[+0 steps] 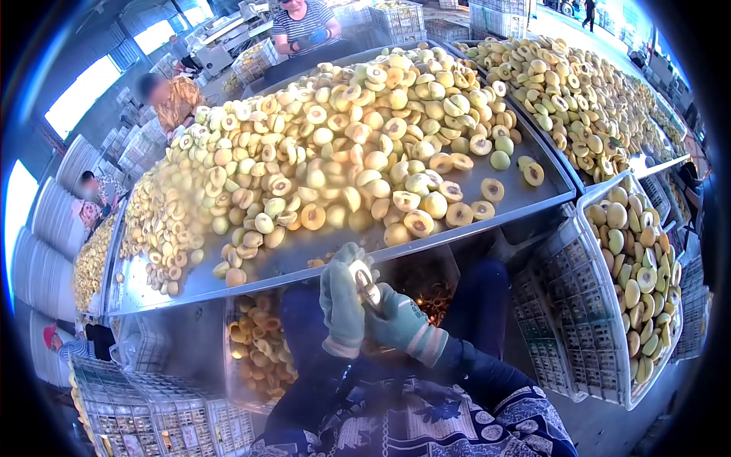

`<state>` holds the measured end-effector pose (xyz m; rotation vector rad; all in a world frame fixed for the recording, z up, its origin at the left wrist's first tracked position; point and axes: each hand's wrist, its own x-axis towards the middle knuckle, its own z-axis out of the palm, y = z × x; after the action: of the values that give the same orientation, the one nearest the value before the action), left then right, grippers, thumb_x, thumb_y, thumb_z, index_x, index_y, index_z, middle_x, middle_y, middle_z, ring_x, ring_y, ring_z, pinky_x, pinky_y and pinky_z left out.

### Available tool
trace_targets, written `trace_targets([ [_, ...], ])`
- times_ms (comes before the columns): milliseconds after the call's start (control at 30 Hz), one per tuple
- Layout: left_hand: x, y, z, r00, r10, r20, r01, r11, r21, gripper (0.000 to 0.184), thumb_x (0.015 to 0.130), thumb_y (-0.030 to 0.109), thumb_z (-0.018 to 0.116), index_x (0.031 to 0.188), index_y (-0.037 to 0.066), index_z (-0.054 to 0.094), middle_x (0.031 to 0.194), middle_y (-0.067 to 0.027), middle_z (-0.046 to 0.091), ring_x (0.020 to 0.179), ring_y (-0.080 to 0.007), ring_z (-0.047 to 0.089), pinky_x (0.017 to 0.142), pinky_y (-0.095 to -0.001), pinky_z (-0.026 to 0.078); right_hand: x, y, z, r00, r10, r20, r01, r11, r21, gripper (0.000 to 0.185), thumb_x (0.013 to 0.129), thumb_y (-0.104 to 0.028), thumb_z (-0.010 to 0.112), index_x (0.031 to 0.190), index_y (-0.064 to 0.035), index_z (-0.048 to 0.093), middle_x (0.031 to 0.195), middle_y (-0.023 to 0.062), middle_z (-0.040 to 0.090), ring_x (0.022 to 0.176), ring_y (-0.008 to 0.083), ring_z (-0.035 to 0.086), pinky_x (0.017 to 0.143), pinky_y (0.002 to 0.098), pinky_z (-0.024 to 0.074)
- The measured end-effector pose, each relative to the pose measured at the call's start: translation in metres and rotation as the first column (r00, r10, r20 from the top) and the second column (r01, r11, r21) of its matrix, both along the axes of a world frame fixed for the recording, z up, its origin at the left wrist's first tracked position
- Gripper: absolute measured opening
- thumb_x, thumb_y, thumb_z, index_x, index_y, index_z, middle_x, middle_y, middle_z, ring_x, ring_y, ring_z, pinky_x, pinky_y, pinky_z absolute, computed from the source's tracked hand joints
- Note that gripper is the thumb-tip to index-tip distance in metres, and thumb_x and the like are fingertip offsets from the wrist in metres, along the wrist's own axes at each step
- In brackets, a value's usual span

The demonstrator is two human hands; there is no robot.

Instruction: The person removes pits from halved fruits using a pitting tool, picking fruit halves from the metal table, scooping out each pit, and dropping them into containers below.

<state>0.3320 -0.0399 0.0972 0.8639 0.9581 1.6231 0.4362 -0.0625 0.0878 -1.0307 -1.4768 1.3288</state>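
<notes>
In front of my lap, below the table edge, my gloved left hand (342, 303) is closed around a pale fruit half (358, 268), which looks like a peach or apricot half. My right hand (403, 323), in a matching grey-green glove, meets it from the right. Its fingers close on a small shiny metal tool (371, 293) that touches the fruit; the tool's exact kind is hard to make out. Just beyond my hands, many halved yellow fruits (312, 216), several with brown pits showing, are heaped on a metal table (487, 169).
A white crate (626, 396) of fruit halves stands on the right. Beneath the table, left of my legs, sits a container of hollowed halves (260, 346). Stacked crates (164, 415) stand at lower left. Co-workers (304, 27) sit around the tables. Another heap (579, 107) lies at right.
</notes>
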Motion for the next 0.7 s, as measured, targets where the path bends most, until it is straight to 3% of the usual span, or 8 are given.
trace_targets([
  [100,-0.002,-0.002,0.004,1.0,-0.009,-0.026,0.009,1.0,-0.03,0.043,0.097,0.032,0.047,0.122,-0.002,0.053,0.115,-0.012,0.059,0.102,-0.0245,0.06,0.084,-0.0353,0.053,0.01,0.006,0.0,0.972,0.046,0.229,-0.065,0.995,0.077,0.025,0.087,-0.021,0.063,0.104,-0.0043,0.056,0.09,0.0153,0.064,0.078,0.0279,0.063,0.072,0.0338,0.0489],
  [200,-0.002,0.001,0.002,0.999,-0.044,0.014,0.045,0.995,-0.092,0.039,0.096,0.028,0.049,0.118,-0.004,0.055,0.111,-0.0132,0.061,0.099,-0.0247,0.062,0.081,-0.0353,0.055,0.018,0.006,0.013,0.976,0.081,0.202,-0.097,0.993,0.071,0.031,0.087,-0.028,0.063,0.107,-0.0052,0.056,0.091,0.0176,0.064,0.081,0.032,0.064,0.073,0.0357,0.0495],
  [300,-0.007,0.003,0.006,0.99,-0.141,0.009,0.14,0.973,-0.182,0.04,0.096,0.03,0.049,0.112,-0.006,0.057,0.104,-0.0149,0.063,0.091,-0.0247,0.064,0.074,-0.035,0.057,0.03,0.011,0.009,0.915,0.252,0.315,-0.245,0.968,-0.061,0.033,0.086,-0.028,0.062,0.109,-0.0045,0.055,0.089,0.0159,0.066,0.08,0.0316,0.064,0.072,0.037,0.0499],
  [433,-0.009,0.005,0.004,0.969,-0.246,-0.006,0.233,0.927,-0.293,0.041,0.095,0.03,0.052,0.106,-0.008,0.06,0.099,-0.0158,0.064,0.083,-0.025,0.066,0.069,-0.0361,0.058,0.039,0.013,-0.003,0.755,0.373,0.539,-0.48,0.875,0.067,0.02,0.092,-0.016,0.051,0.105,-0.0016,0.056,0.091,0.0163,0.061,0.077,0.0272,0.062,0.071,0.0352,0.0488],
  [533,-0.009,0.006,0.005,0.966,-0.259,0.012,0.249,0.915,-0.318,0.033,0.094,0.024,0.054,0.106,-0.006,0.062,0.1,-0.0141,0.066,0.083,-0.0226,0.066,0.067,-0.0325,0.057,0.043,0.016,0.009,0.81,0.582,0.074,-0.522,0.772,-0.363,0.019,0.093,-0.018,0.053,0.103,-0.0032,0.057,0.089,0.0104,0.061,0.074,0.0196,0.061,0.066,0.0299,0.0486],
  [600,-0.009,0.005,0.0,0.975,-0.221,0.018,0.214,0.92,-0.328,0.032,0.094,0.025,0.056,0.105,-0.005,0.062,0.099,-0.0137,0.066,0.083,-0.0223,0.066,0.066,-0.0319,0.057,0.042,0.018,0.0,0.791,0.442,-0.424,-0.612,0.566,-0.552,0.019,0.091,-0.02,0.057,0.103,-0.0045,0.058,0.086,0.0067,0.062,0.072,0.0155,0.06,0.062,0.0272,0.0482],
  [633,-0.007,0.004,-0.004,0.984,-0.178,0.012,0.171,0.927,-0.334,0.034,0.093,0.027,0.057,0.104,-0.004,0.062,0.098,-0.0142,0.066,0.082,-0.0232,0.066,0.064,-0.0333,0.058,0.04,0.017,-0.005,0.762,0.346,-0.547,-0.643,0.503,-0.578,0.021,0.09,-0.021,0.059,0.103,-0.0052,0.059,0.084,0.0052,0.063,0.069,0.0139,0.06,0.059,0.0262,0.048],
  [700,-0.006,0.004,-0.01,0.992,-0.124,0.009,0.12,0.937,-0.329,0.035,0.092,0.03,0.059,0.102,-0.004,0.063,0.097,-0.0146,0.066,0.08,-0.024,0.066,0.062,-0.0345,0.058,0.032,0.011,-0.025,0.814,0.352,-0.461,-0.569,0.64,-0.517,0.026,0.085,-0.024,0.065,0.104,-0.0069,0.061,0.077,0.004,0.064,0.057,0.0122,0.059,0.049,0.0256,0.0472],
])
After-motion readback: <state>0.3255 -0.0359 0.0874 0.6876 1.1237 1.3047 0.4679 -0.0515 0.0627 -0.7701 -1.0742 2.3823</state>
